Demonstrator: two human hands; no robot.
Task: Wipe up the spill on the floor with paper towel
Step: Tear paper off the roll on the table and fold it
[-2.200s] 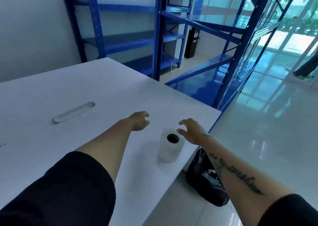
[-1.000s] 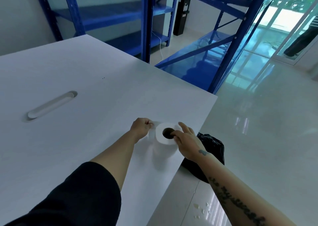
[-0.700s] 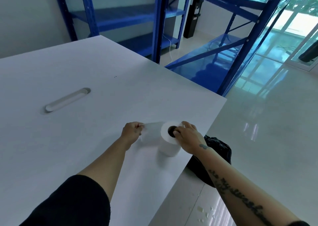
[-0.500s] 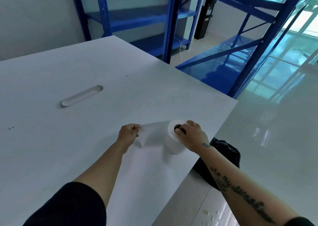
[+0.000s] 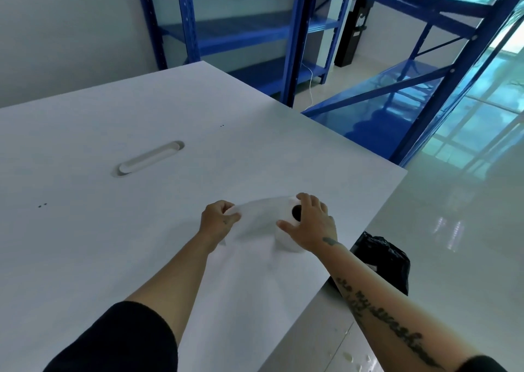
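Possibly the sheet (image 5: 256, 215) being drawn out could tear raggedly, or the paper towel roll (image 5: 286, 237) could be tipped toward the table (image 5: 141, 230) edge, if the pull is being made too sharply. The sheet's free end is being pinched in the closed left hand (image 5: 217, 221), centre frame. The roll is being pressed down upright by the spread right hand (image 5: 310, 225), fingers draped over its top. The spill (image 5: 353, 361) is being left untouched on the floor, lower right.

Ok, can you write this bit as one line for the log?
step: pulling sheet | left hand: pinching sheet | right hand: pressing on roll | table | spill: unwiped
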